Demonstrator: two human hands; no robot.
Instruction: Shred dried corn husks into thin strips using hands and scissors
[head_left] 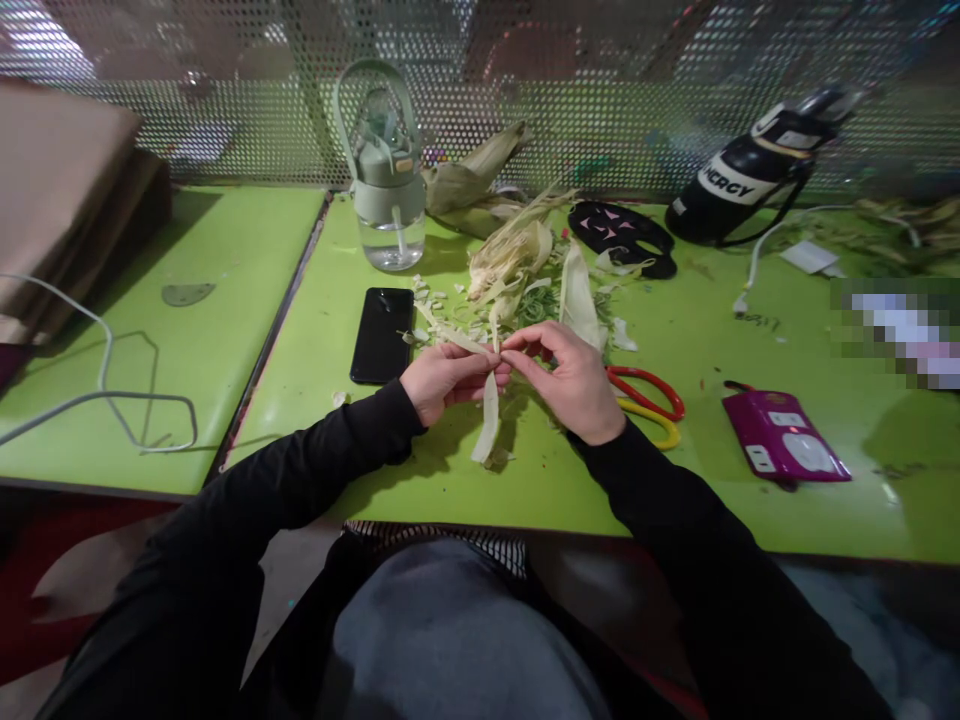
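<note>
Strips of pale corn husk (pixel 489 415) cross between my fingertips, one hanging down and others pointing up and to the left. My left hand (pixel 450 380) pinches the strips from the left, its fingers closed beneath them. Thumb and forefinger of my right hand (pixel 566 375) close on the same crossing point. Just beyond lies a heap of dried corn husks (pixel 510 255), with green shreds (pixel 536 305) and small cut scraps around it. A broad husk piece (pixel 579 295) stands behind my right hand. Scissors with red and yellow handles (pixel 660 400) lie beside my right wrist, their blades hidden.
Left of the hands is a black phone (pixel 381 335), with a clear-bottomed water bottle (pixel 390 200) behind it. At right are a purple power strip (pixel 784 435), a black bottle (pixel 742 180) and a black eye mask (pixel 619 232). Perforated metal screen (pixel 285 130) borders the green table (pixel 285 450).
</note>
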